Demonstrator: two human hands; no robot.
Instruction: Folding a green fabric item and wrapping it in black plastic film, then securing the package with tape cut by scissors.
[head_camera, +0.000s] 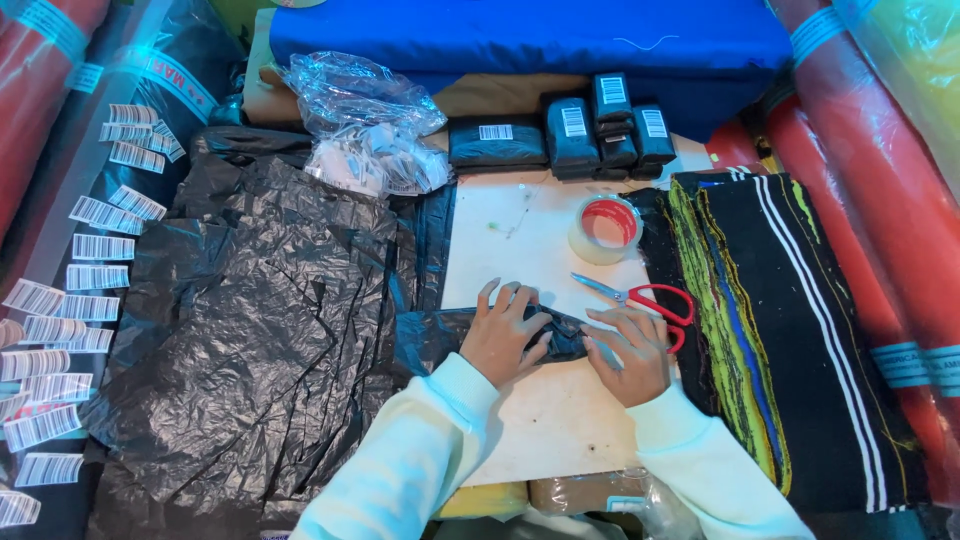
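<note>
Left hand (503, 338) pressed flat on black plastic parcel (555, 335) | right hand (632, 352) – fingers bent, pinching its end | desk (520, 230) | best kept taut – folds tight, tape roll (606, 229) near.

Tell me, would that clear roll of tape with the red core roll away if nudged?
Probably not: the clear roll of tape with the red core lies flat on the white board, so it would likely slide. It looks stiff and light.

Textile shop packing bench. Wrapped fabric rolls (880, 200) either side, stacked knit cloth (790, 320), black plastic bags (250, 330). Barcode labels (95, 250), tape roll (606, 229), scissors (645, 296), labelled parcels (600, 125) ready
</note>
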